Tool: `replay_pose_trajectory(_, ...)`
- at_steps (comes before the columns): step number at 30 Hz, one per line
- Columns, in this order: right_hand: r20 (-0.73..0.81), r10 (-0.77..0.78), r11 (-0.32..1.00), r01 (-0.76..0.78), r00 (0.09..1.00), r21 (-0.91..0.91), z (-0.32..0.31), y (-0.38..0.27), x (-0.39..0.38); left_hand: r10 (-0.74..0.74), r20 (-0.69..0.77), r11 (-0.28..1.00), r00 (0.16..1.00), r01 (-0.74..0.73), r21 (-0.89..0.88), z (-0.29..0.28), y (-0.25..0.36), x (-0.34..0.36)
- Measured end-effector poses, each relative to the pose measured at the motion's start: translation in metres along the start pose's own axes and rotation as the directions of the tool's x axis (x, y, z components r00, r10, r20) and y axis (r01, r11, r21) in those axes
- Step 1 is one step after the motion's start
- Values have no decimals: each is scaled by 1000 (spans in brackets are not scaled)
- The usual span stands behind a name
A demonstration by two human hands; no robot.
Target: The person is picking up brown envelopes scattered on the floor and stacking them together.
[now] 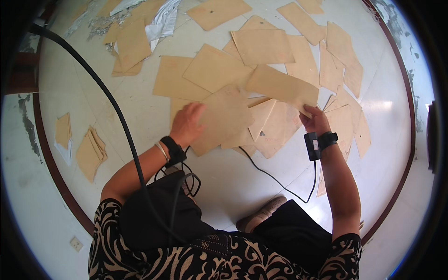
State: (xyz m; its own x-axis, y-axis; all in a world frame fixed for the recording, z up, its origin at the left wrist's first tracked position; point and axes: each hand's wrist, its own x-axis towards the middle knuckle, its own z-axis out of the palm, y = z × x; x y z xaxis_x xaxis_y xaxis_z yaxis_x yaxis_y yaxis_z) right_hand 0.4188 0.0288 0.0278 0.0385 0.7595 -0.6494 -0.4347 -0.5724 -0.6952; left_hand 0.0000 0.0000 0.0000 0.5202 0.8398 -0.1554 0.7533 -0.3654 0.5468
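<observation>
Several tan paper envelopes lie overlapped on the pale floor in front of me. In my right hand the near right corner of a tan envelope is pinched, and that envelope is raised above the others. My left hand, a little blurred, is at the left edge of another envelope, with fingers and thumb apart; whether it touches the paper is hard to see. Under the raised envelope, a lighter envelope with faint print shows in part.
More envelopes spread to the right and far side. White crumpled paper lies at the far left, small envelope stacks at the near left. A black cable hangs across the left, and a thinner cord runs to my right wrist.
</observation>
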Motion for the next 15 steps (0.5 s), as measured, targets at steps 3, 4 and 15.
replay_pose_trajectory(3,-144,29,999,-33,989,-27,10,-5,-12,-275,-39,959,961,277,60,-1,2,12)
replay_pose_trajectory(4,-183,96,995,-99,978,-5,7,5,-9,-254,-45,957,966,258,130,1,-6,7)
replay_pose_trajectory(15,-158,192,981,-184,969,65,17,30,-2,-525,321,658,788,615,-435,-10,-19,2)
